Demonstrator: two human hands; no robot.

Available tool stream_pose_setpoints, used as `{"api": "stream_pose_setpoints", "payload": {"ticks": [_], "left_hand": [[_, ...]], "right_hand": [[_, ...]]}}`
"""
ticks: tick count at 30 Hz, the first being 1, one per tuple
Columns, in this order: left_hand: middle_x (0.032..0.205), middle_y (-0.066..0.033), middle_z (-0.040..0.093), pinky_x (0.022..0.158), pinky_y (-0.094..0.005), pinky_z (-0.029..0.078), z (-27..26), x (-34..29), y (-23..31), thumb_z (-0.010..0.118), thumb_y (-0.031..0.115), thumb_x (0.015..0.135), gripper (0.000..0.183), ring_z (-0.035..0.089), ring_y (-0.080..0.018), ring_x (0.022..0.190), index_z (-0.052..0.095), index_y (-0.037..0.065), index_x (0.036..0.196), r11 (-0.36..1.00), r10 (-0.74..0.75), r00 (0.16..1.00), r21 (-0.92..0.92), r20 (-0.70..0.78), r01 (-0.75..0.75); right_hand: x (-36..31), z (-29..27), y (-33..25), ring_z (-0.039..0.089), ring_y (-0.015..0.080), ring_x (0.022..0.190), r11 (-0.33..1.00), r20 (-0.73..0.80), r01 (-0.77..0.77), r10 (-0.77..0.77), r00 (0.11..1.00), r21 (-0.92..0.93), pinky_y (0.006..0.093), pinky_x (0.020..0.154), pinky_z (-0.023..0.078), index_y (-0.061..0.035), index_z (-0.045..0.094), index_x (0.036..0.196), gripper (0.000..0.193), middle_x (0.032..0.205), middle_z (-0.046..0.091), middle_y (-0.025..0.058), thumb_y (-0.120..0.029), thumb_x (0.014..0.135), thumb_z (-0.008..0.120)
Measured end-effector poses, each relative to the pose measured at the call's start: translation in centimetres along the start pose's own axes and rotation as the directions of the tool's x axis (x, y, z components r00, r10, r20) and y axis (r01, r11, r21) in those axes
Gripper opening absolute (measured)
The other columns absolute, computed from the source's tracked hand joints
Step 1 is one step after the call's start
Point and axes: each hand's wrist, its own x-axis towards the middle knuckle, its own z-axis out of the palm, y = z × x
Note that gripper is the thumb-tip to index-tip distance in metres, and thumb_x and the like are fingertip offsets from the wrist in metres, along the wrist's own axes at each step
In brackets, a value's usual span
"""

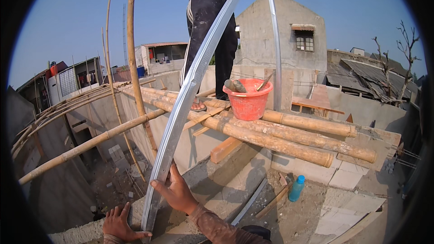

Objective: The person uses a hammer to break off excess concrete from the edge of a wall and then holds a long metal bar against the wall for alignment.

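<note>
A long silver metal channel (181, 104) leans up from the top of a concrete wall (235, 171), rising past the top of the picture. My right hand (178, 193) is closed around its lower part, thumb on the near face and fingers behind the edge. Lower down, my left hand (120, 223) lies on the wall top with its fingers spread. Its thumb reaches to the channel's foot. A co-worker (208, 27) in dark trousers and an orange top stands on bamboo poles (280, 142), one hand at the channel's upper part.
A red bucket (247, 104) with tools sits on the poles. Behind it rises a second metal strip (275, 40). A blue bottle (296, 189) and a thin metal piece (249, 202) are at the lower right. An upright bamboo pole (132, 40) stands left, above a deep drop.
</note>
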Motion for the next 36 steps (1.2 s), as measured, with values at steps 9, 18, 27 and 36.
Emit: {"api": "stream_pose_setpoints", "payload": {"ticks": [9,18,27,36], "left_hand": [[0.117,-0.0194,0.060,0.102,-0.0505,0.044,-0.08,0.07,-0.04,0.077,0.088,0.036,0.135,0.061,-0.0363,0.112,0.055,-0.001,0.135,1.000,0.001,1.000,-0.019,0.016,-0.001],[0.116,-0.0191,0.060,0.102,-0.0494,0.045,-0.31,0.13,0.14,0.076,0.089,0.035,0.137,0.061,-0.0363,0.111,0.055,0.000,0.136,1.000,-0.024,0.999,-0.008,0.039,0.025],[0.115,-0.0184,0.060,0.100,-0.0494,0.046,-0.73,0.15,0.56,0.076,0.089,0.034,0.136,0.061,-0.0367,0.110,0.055,0.002,0.137,0.998,-0.060,0.996,-0.009,0.059,0.061],[0.118,-0.0190,0.060,0.101,-0.0501,0.046,-0.35,0.07,0.39,0.077,0.088,0.036,0.134,0.061,-0.0370,0.111,0.056,0.002,0.136,1.000,-0.027,1.000,0.012,0.017,0.026]], "right_hand": [[-0.03,0.12,-0.13,0.044,0.0353,0.131,1.000,-0.001,-0.008,0.008,1.000,0.025,0.0395,0.110,0.034,0.0100,0.031,0.144,0.074,0.140,0.044,0.0279,-0.033,0.096,0.067],[0.20,-0.35,0.35,0.050,0.0173,0.120,0.996,0.051,0.039,-0.035,0.998,-0.076,0.0334,0.103,0.042,0.0020,0.017,0.154,0.076,0.133,0.047,0.0114,-0.018,0.097,0.065],[0.10,-0.40,0.37,0.053,0.0169,0.116,0.998,0.064,-0.007,0.010,0.998,-0.056,0.0333,0.100,0.044,0.0018,0.017,0.153,0.076,0.129,0.049,0.0100,-0.019,0.097,0.065],[0.08,0.07,-0.28,0.044,0.0354,0.132,1.000,-0.001,0.029,-0.029,1.000,-0.004,0.0388,0.111,0.034,0.0110,0.030,0.145,0.075,0.142,0.043,0.0274,-0.033,0.097,0.066]]}}
